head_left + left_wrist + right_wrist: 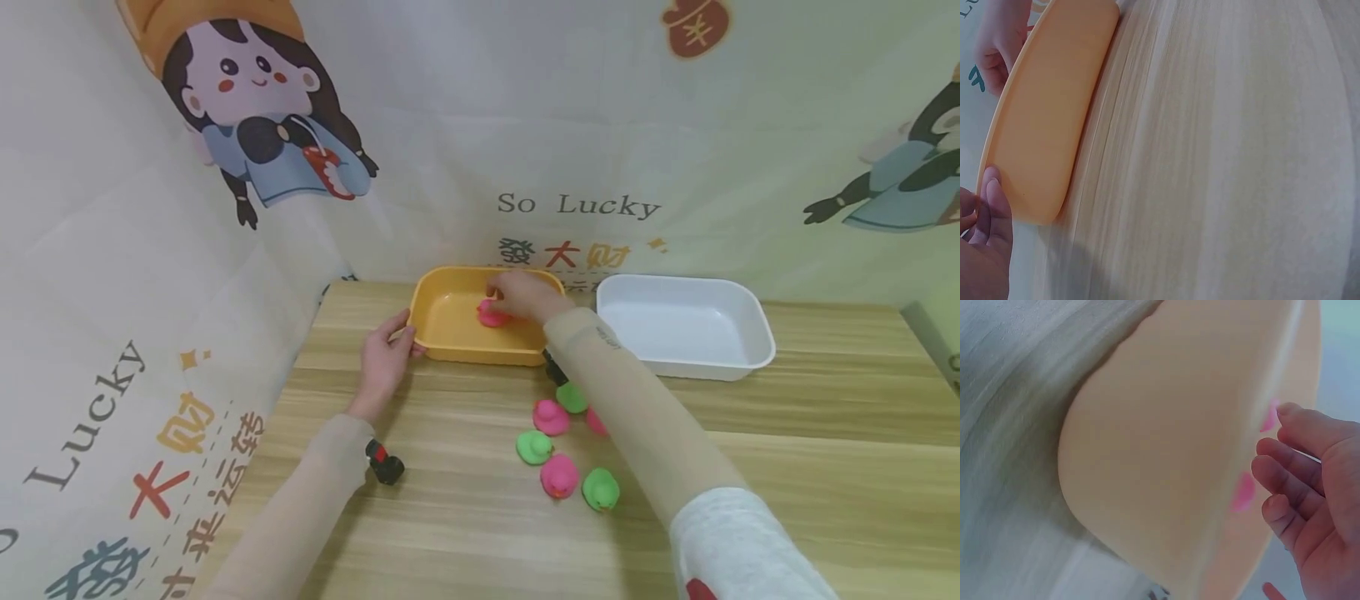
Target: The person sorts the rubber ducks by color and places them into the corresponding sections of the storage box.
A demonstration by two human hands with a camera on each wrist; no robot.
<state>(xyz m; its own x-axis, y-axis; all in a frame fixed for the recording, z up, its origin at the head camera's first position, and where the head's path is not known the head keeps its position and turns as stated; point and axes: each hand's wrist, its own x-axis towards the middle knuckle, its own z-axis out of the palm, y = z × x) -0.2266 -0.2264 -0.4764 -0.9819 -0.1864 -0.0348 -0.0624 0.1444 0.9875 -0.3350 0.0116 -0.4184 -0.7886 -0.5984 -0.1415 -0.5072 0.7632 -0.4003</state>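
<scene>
Beige sleeve (322, 475) far left; out of it the left hand (386, 358), thumb and fingers pinching the rim of the yellow tray (438, 321) at its left end. Tray looks like thin, stiffish plastic, probably light enough to skid, so the rim is a fair hold. About mid-floor in it: pink duck (491, 317), under the right hand (525, 296). Duck reads as soft rubber or vinyl, likely featherweight, a bit slick, hard to break; I'd take it by the round body, head's small. Right hand's fingers are bent and parted at the duck; the right wrist view shows no squeeze on it. Two pink patches show there past the rim; can't tell if one duck or two. Further right, in front, on the wood-grain table (450, 500): three green ducks (535, 448), three pink ducks (551, 417), one partly behind the right forearm (637, 400). Far right: white tray (693, 367), apart from the yellow one, inner floor visible, near left corner behind the forearm.
</scene>
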